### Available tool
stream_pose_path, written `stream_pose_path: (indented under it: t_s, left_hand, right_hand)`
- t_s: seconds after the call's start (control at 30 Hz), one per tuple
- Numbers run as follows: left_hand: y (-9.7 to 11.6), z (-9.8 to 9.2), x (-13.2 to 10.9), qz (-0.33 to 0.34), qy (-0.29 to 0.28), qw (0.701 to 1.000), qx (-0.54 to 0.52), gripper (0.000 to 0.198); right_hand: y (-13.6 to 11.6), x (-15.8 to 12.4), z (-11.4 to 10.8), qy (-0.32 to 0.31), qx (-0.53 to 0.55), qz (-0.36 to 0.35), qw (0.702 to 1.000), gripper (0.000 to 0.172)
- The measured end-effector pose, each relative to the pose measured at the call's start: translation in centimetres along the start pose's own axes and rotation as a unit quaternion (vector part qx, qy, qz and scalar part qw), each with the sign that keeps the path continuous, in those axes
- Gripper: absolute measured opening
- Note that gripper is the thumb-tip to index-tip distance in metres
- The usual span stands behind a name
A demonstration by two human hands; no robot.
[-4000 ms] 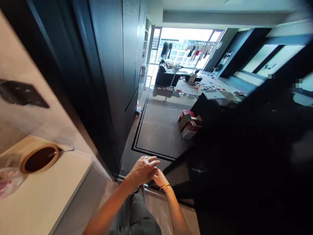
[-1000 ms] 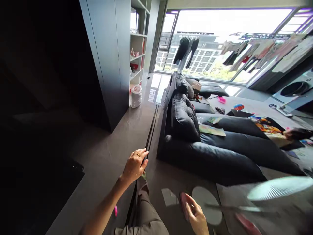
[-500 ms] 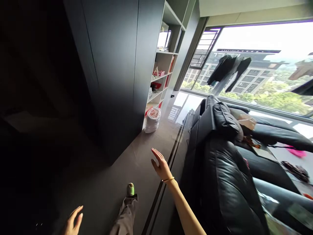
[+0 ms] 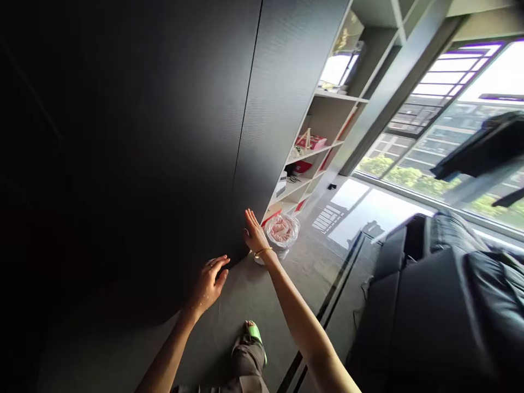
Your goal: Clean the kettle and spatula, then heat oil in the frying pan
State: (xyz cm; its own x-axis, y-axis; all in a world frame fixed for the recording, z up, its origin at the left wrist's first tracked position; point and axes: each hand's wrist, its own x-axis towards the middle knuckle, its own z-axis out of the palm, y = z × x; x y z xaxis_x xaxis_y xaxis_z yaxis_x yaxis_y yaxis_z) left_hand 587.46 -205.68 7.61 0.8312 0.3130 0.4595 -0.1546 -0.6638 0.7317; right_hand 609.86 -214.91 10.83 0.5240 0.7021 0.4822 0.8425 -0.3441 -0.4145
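Note:
Both of my hands are raised in front of me over the floor, with nothing in them. My left hand [image 4: 212, 284] has its fingers stretched forward and the thumb apart; drops of water seem to glisten near its wrist. To the right of it, my right hand [image 4: 254, 232] is open, palm turned inward, a yellowish bangle on the wrist. Its fingertips overlap the lower part of a tall dark cabinet [image 4: 278, 93] in the view; whether they touch it I cannot tell. Just beyond the right hand stands a plastic-wrapped bin [image 4: 283, 232] with pinkish contents, partly covered by it.
Beside the cabinet, open white shelves [image 4: 305, 158] hold boxes and small items. A black leather sofa [image 4: 426, 305] fills the right side. Behind it are a large window [image 4: 409, 131] and hanging dark clothes [image 4: 483, 144]. My foot in a green slipper [image 4: 254, 332] is on the grey floor.
My view has turned left and come nearer the cabinet and bin. The left hand has risen from the bottom edge to near the right hand, which has moved up toward the cabinet.

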Motion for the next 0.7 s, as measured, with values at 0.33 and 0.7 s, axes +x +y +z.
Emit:
stream_pose_path:
  t_s: [0.33, 0.7]
  left_hand:
    - [-3.4, 15.3, 12.8, -0.173, 0.197, 0.965, -0.005, 0.029]
    - [-6.0, 16.6, 25.3, -0.185, 0.366, 0.910, -0.058, 0.037]
  right_hand:
    - [11.5, 16.3, 3.7, -0.036, -0.038, -0.138, 0.989, 0.086]
    - [15.3, 14.4, -1.2, -0.079, 0.058, -0.194, 0.976, 0.085]
